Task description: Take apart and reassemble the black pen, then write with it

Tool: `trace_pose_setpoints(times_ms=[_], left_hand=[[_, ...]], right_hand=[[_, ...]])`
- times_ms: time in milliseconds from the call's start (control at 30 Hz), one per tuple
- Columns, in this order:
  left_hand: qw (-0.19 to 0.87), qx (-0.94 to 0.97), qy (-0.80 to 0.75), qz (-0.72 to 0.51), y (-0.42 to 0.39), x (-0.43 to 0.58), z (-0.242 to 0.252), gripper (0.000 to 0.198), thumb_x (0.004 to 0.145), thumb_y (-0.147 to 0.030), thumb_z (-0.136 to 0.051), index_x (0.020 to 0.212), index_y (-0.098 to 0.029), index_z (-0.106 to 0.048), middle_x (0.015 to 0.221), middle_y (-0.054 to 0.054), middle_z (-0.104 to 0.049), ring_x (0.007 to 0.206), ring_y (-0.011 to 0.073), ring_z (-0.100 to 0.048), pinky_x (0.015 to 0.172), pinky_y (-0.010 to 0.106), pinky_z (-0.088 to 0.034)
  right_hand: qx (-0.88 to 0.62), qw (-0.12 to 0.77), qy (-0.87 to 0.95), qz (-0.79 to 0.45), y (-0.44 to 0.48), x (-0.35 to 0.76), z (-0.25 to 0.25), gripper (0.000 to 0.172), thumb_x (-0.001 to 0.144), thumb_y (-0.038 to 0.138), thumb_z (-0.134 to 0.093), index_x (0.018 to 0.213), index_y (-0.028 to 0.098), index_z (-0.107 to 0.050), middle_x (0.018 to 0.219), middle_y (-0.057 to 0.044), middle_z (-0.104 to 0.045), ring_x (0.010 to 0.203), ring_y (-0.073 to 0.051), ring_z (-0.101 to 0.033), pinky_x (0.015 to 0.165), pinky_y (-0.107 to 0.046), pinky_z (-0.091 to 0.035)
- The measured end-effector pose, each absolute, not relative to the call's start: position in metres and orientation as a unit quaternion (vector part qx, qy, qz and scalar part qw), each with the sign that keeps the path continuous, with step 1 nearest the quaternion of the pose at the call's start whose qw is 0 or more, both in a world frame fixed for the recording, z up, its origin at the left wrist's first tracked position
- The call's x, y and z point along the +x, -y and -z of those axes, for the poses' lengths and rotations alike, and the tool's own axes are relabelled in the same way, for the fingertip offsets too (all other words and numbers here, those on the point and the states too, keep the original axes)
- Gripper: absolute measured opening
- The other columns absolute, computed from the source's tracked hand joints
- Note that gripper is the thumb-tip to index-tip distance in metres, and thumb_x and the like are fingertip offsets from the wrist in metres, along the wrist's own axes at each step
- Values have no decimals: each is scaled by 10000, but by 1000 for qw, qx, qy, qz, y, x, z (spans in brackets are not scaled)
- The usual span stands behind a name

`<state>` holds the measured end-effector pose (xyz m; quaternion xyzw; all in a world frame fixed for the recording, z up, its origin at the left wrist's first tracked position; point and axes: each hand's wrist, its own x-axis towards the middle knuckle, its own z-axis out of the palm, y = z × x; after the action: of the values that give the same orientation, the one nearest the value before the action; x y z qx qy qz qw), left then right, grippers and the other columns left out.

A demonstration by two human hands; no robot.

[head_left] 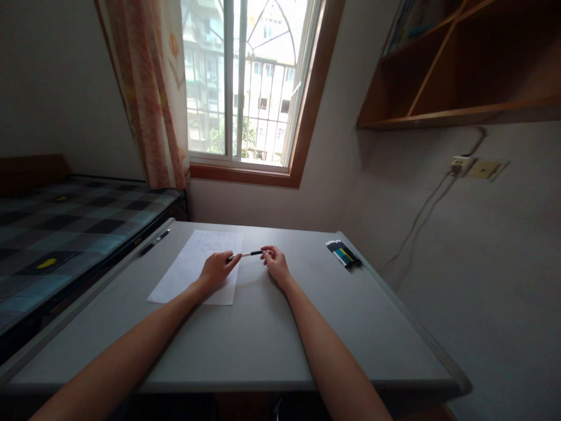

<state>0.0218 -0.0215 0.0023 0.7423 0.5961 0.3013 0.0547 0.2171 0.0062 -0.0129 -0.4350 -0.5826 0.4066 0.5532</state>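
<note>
Between my two hands a pen (250, 254) with a white barrel and a dark end is held level, just above the table. My left hand (217, 268) is closed on its white end, over the right part of a sheet of paper (184, 275). Fingers of my right hand (276, 264) pinch the dark end, to the right of the sheet. Rows of faint writing cover the upper part of the paper; they are too small to read.
Several pens (344, 255) lie side by side near the right edge of the grey table (280, 345). A single dark pen (154, 242) lies by the left edge. A bed (87, 202) stands left of the table, and a window (245, 88) is behind it.
</note>
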Motion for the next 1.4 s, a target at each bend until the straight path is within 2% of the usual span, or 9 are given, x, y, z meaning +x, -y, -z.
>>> trace_pose_setpoints(times_ms=[167, 367, 500, 733, 800, 867, 967, 1133, 1400], left_hand=[[55, 745, -593, -299, 21, 21, -2, 463, 812, -542, -334, 544, -193, -479, 491, -1, -456, 487, 127, -366, 525, 255, -185], [53, 748, -587, -305, 21, 21, -1, 461, 808, -534, -351, 533, -189, -487, 488, 2, -460, 478, 121, -351, 520, 252, -180], [55, 747, -589, -304, 21, 21, -1, 463, 811, -534, -350, 537, -187, -489, 488, 2, -461, 477, 120, -349, 516, 252, -181], [56, 747, -584, -313, 21, 21, 0, 447, 816, -521, -364, 564, -188, -523, 493, 0, -487, 482, 123, -407, 511, 242, -217], [73, 750, -570, -329, 21, 20, 0, 407, 813, -513, -386, 632, -194, -561, 519, -5, -515, 499, 125, -450, 512, 231, -251], [100, 750, -552, -351, 21, 20, 0, 325, 793, -500, -444, 791, -211, -591, 573, -17, -554, 525, 126, -494, 523, 218, -295], [123, 746, -527, -387, 22, 20, 0, 316, 761, -451, -520, 994, -237, -530, 668, -36, -589, 543, 116, -520, 542, 211, -347], [117, 753, -509, -401, 21, 20, 0, 196, 791, -399, -504, 891, -232, -524, 701, -33, -585, 556, 106, -512, 553, 212, -378], [82, 759, -490, -421, 20, 19, -1, 189, 802, -386, -510, 865, -213, -554, 808, -7, -584, 571, 94, -524, 599, 230, -423]], right_hand=[[-443, 549, 581, -407, -5, 218, 10, 318, 703, 438, -521, 796, 145, -605, 608, -10, -586, 476, -86, -466, 451, -209, -368], [-443, 547, 581, -408, -7, 219, 12, 271, 678, 382, -545, 798, 150, -616, 612, -8, -596, 483, -89, -473, 453, -209, -368], [-446, 546, 580, -408, -6, 219, 10, 306, 688, 402, -536, 819, 142, -631, 625, -17, -606, 487, -90, -474, 455, -211, -368], [-448, 544, 577, -413, -5, 220, 9, 316, 680, 420, -549, 788, 137, -638, 618, -24, -617, 482, -91, -474, 452, -213, -370], [-449, 544, 573, -417, -6, 220, 10, 306, 668, 407, -556, 785, 135, -636, 611, -22, -617, 483, -91, -479, 452, -212, -373], [-450, 547, 568, -419, -7, 220, 11, 301, 661, 401, -561, 779, 134, -634, 605, -21, -616, 476, -90, -477, 451, -213, -375], [-453, 551, 561, -420, -9, 220, 13, 292, 659, 398, -567, 771, 137, -631, 606, -23, -619, 465, -87, -473, 446, -214, -376], [-450, 548, 562, -425, -8, 221, 12, 283, 658, 391, -567, 776, 141, -628, 615, -24, -619, 474, -88, -474, 448, -214, -371], [-451, 549, 563, -422, -8, 220, 12, 293, 657, 402, -569, 774, 140, -630, 617, -27, -619, 477, -93, -476, 454, -222, -371]])
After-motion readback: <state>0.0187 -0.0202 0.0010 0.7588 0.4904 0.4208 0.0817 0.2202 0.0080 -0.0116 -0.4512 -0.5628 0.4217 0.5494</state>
